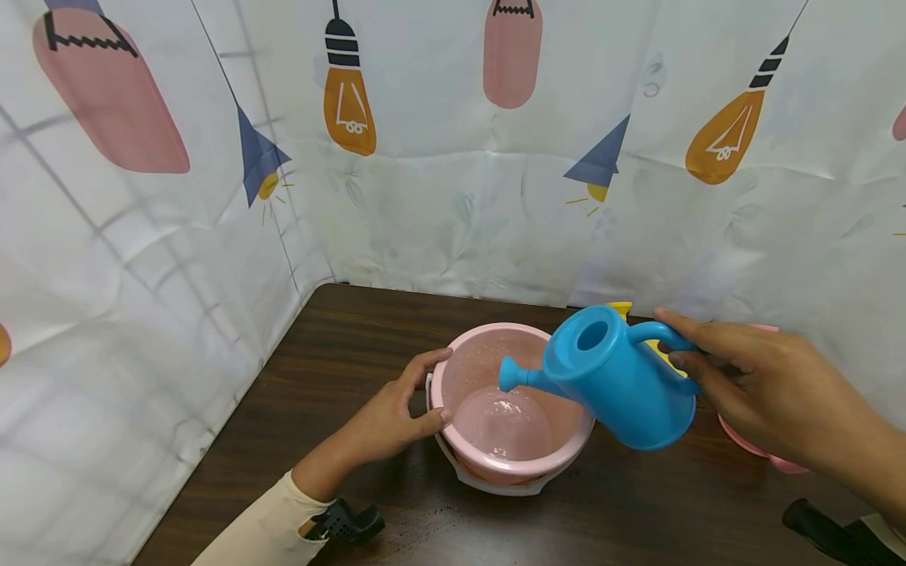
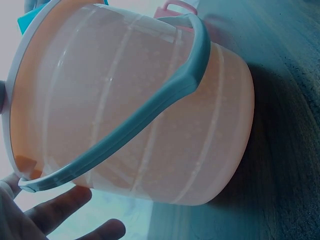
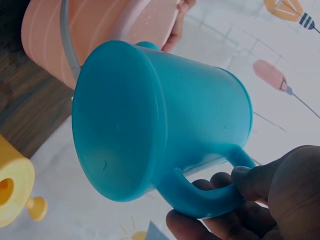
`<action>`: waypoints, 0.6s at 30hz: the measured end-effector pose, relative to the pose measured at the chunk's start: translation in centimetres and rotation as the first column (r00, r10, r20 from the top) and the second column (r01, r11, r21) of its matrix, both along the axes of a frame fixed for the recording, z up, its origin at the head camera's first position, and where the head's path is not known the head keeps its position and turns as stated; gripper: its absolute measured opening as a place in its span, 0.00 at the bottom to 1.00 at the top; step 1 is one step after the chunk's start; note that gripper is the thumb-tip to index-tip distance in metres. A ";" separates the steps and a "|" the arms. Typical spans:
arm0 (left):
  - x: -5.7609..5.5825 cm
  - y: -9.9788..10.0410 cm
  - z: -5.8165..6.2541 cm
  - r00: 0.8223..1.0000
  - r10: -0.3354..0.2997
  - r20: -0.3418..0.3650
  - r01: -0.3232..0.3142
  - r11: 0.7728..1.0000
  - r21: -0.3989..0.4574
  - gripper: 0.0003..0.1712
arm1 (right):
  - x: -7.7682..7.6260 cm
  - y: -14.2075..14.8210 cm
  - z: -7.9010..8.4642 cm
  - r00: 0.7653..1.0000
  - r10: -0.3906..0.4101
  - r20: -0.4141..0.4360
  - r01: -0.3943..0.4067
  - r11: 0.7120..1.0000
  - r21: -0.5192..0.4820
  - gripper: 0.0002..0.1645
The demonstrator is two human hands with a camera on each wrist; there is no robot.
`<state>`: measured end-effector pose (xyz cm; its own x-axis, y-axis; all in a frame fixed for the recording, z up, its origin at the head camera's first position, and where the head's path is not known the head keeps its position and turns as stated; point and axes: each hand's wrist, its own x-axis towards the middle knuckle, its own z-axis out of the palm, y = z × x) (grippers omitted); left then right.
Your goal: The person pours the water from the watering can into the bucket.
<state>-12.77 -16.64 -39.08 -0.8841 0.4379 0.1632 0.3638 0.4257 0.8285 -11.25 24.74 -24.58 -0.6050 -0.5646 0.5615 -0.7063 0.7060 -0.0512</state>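
Note:
A pink bucket (image 1: 502,464) stands on the dark table, with a shallow layer of liquid (image 1: 504,420) at its bottom. My left hand (image 1: 396,409) holds the bucket's left rim between thumb and fingers. The bucket's handle (image 2: 135,127) hangs down along its side in the left wrist view. My right hand (image 1: 771,385) grips the handle of a blue watering can (image 1: 623,385), fingers curled round it. The can is tilted to the left, its spout over the bucket's opening. In the right wrist view the can's round base (image 3: 117,125) faces the camera.
Behind the watering can is a yellow object (image 1: 620,309), seen as a yellow container with a knob (image 3: 15,185) in the right wrist view. A pink item (image 1: 757,448) is partly hidden under my right hand. Water drops lie on the table (image 1: 425,527). A printed curtain (image 1: 453,196) lines the back and left.

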 end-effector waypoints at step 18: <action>0.0 0.0 0.1 1.000 0.013 0.023 -0.013 1.000 -0.021 0.44 | -0.2 -0.2 0.1 1.000 0.010 -0.018 -0.010 1.000 -0.013 0.40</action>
<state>-12.73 -16.65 -39.02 -0.8932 0.4295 0.1334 0.3387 0.4472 0.8278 -11.42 24.56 -24.44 -0.5890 -0.5629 0.5798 -0.7141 0.6985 -0.0472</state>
